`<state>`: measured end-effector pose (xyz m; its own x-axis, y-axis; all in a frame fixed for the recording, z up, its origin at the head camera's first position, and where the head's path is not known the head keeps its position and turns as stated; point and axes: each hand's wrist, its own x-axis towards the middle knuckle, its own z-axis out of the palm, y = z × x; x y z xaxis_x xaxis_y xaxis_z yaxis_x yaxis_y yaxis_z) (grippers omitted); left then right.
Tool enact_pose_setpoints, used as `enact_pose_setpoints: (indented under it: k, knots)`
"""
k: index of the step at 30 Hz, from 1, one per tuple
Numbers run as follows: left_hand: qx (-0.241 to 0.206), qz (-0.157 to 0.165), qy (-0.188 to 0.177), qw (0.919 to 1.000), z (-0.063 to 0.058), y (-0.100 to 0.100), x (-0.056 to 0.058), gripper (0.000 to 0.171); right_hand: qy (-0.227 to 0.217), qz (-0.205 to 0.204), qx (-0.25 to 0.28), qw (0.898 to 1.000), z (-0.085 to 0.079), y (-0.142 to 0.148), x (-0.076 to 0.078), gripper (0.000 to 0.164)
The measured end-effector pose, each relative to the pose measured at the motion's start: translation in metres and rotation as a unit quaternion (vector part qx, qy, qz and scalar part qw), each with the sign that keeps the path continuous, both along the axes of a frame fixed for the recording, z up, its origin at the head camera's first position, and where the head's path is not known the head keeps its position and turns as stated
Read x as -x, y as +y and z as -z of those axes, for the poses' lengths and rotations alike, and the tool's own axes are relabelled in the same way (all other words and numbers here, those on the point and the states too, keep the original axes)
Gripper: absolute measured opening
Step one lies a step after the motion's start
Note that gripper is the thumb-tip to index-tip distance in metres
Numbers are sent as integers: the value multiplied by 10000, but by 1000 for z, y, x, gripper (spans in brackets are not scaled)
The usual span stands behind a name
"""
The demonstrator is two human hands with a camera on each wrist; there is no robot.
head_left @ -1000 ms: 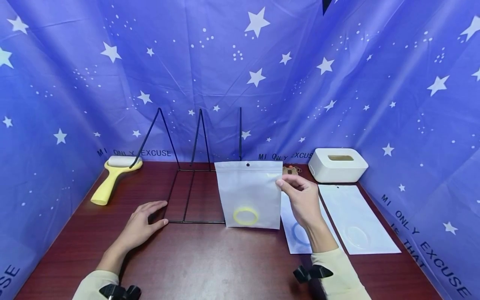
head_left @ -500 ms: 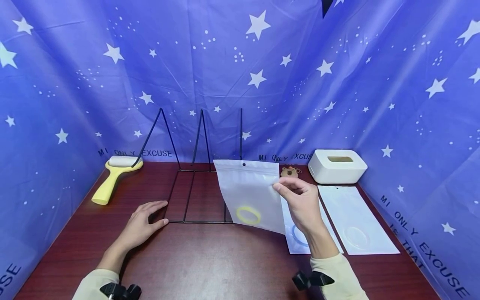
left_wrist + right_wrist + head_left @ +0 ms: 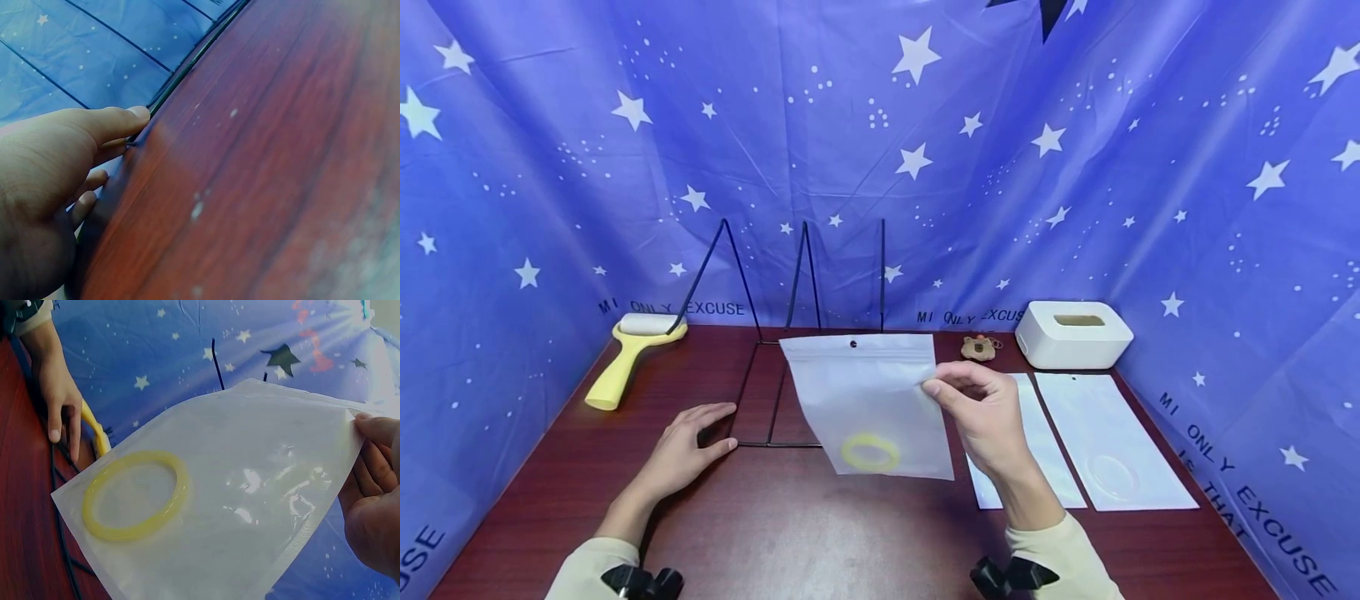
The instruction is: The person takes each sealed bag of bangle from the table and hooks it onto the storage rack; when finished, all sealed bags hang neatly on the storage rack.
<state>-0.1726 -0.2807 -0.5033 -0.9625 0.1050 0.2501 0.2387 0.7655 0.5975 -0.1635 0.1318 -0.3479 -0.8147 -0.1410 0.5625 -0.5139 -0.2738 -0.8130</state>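
Steady the wire rack [image 3: 770, 443] with left hand [image 3: 683, 443] loosely spread at its corner, pinching the pouch [image 3: 871, 400] firmly by its edge in right hand [image 3: 988, 417].

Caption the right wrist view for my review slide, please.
Right hand pinching a translucent bag with a yellow ring inside, left hand touching a black wire rack beyond.

The bare left hand [image 3: 683, 444], thumb splayed, touches the black wire rack [image 3: 770, 444]; right of it, the bare right hand [image 3: 987, 417] pinches thumb against fingers.
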Motion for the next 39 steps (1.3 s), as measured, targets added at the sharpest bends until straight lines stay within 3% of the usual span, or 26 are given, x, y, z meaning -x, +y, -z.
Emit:
enact_pose_setpoints:
  k: [8,15,19,24,28,35,39]
  knots:
    - [-82,113,-52,9999,-2,-1,0,56,22,-203,137,9997,1,-25,-2,30]
    - [-782,205,-472,9956,-12,-10,-2,49,-251,-53,-239,9994,4,-52,2,28]
    - [-1185,257,-609,9908,-21,-13,-13,43,-231,-108,-348,9991,6,-66,3,8]
    - [-2100,550,-452,9751,-35,-13,-26,39,-97,-187,-369,9991,6,-81,5,25]
    - [-2583,674,-379,9630,-44,-15,-38,38,-106,-302,-247,9992,6,-93,6,26]
    - [-3367,1099,-435,9342,-46,-11,-51,39,7,-450,-131,9989,7,-109,8,23]
    - [-3681,1113,-277,9227,-46,-3,-51,36,64,-479,-85,9988,7,-117,11,24]
